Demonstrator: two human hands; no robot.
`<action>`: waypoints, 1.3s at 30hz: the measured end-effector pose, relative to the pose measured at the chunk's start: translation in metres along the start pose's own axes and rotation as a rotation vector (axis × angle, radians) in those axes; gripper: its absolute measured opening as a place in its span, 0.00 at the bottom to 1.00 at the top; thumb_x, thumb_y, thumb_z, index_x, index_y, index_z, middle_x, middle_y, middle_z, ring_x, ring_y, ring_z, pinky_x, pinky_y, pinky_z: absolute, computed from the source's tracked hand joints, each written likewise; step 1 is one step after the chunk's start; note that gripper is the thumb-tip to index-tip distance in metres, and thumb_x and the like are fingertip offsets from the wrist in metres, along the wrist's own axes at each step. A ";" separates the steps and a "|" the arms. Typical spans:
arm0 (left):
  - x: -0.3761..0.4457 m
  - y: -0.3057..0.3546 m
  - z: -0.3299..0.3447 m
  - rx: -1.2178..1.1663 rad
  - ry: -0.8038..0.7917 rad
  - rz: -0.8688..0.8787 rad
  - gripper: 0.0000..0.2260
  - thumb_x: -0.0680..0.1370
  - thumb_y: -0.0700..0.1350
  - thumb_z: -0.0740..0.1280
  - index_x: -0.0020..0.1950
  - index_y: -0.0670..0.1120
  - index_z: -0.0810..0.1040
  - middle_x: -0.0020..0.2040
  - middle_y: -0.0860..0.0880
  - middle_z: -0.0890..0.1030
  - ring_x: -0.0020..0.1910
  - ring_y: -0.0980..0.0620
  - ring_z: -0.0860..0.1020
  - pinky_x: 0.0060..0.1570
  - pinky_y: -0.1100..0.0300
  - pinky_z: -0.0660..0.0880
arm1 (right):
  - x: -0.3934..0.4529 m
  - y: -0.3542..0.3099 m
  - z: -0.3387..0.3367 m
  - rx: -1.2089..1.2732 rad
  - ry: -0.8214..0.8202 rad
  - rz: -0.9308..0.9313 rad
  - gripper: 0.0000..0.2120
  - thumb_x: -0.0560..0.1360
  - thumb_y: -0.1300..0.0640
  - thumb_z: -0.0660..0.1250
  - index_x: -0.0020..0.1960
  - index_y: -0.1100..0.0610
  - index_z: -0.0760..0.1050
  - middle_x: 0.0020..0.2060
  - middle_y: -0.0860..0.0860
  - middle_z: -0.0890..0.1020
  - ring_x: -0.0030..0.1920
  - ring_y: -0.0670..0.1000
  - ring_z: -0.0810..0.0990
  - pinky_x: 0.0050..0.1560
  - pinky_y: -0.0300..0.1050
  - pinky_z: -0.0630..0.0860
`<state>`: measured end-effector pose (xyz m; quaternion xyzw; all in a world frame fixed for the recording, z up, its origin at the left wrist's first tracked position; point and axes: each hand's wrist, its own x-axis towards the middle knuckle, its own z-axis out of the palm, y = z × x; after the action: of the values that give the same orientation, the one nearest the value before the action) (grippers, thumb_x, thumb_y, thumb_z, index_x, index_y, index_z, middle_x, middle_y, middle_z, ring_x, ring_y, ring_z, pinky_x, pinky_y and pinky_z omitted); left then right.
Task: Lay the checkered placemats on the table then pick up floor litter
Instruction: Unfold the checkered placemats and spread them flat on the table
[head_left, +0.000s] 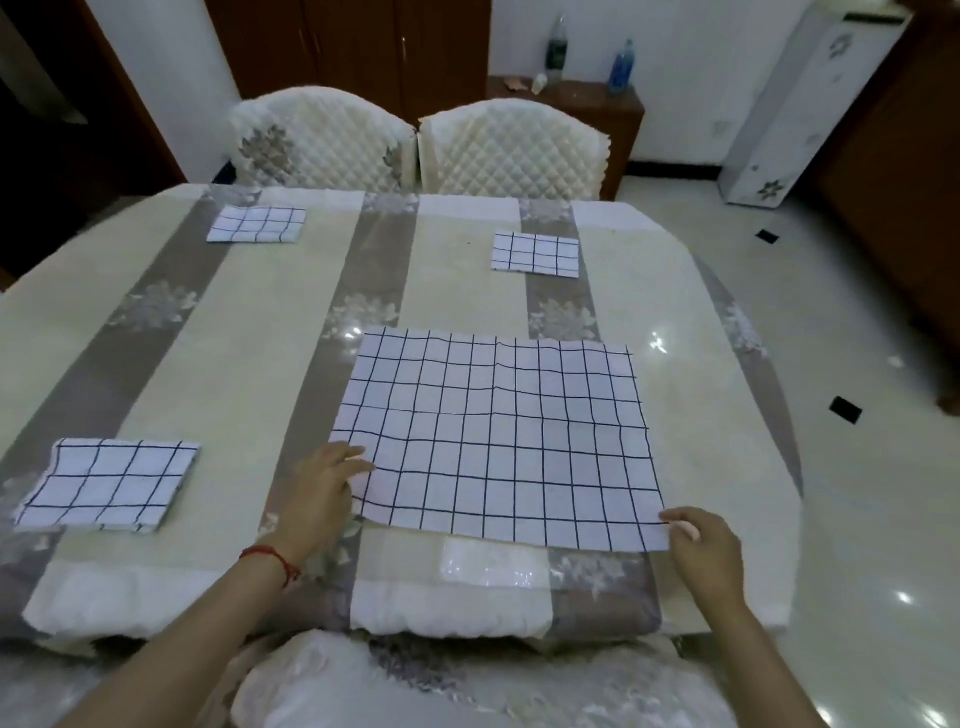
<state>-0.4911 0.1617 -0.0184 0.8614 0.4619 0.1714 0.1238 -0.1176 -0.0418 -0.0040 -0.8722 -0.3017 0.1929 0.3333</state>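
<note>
A large white placemat with a dark grid (493, 436) lies spread flat on the table (218, 332) in front of me. My left hand (317, 493) grips its near left edge, fingers over the cloth. My right hand (701, 545) pinches its near right corner. Three folded checkered placemats also lie on the table: one at the near left (106, 486), one at the far left (257, 224), one at the far right (535, 254).
Two quilted white chairs (322, 140) (511, 150) stand at the table's far side, and another chair back (467, 686) is right below me. Glossy tiled floor (857, 467) runs along the right. A wooden cabinet (587, 104) with bottles stands behind.
</note>
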 end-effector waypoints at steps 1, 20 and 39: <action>0.005 0.006 0.004 -0.011 0.014 0.004 0.19 0.64 0.33 0.56 0.43 0.44 0.83 0.49 0.42 0.83 0.51 0.40 0.80 0.49 0.45 0.77 | -0.001 -0.004 0.000 0.001 0.021 -0.014 0.15 0.70 0.70 0.61 0.44 0.53 0.79 0.52 0.59 0.81 0.55 0.60 0.77 0.56 0.50 0.71; 0.014 0.067 0.096 0.233 -0.260 -0.243 0.29 0.78 0.63 0.38 0.73 0.50 0.57 0.74 0.43 0.62 0.73 0.43 0.52 0.69 0.43 0.40 | 0.045 -0.023 0.100 -0.586 -0.287 -0.377 0.36 0.67 0.29 0.26 0.72 0.42 0.36 0.74 0.43 0.39 0.74 0.45 0.35 0.67 0.38 0.23; -0.006 0.072 0.102 0.242 -0.201 -0.240 0.30 0.76 0.65 0.40 0.74 0.52 0.53 0.76 0.46 0.55 0.75 0.48 0.39 0.71 0.45 0.41 | 0.030 -0.006 0.090 -0.637 -0.267 -0.340 0.34 0.71 0.31 0.29 0.74 0.42 0.38 0.75 0.45 0.40 0.75 0.47 0.35 0.69 0.42 0.25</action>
<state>-0.3982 0.1114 -0.0857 0.8215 0.5639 0.0116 0.0843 -0.1463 0.0235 -0.0673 -0.8369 -0.5273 0.1432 0.0305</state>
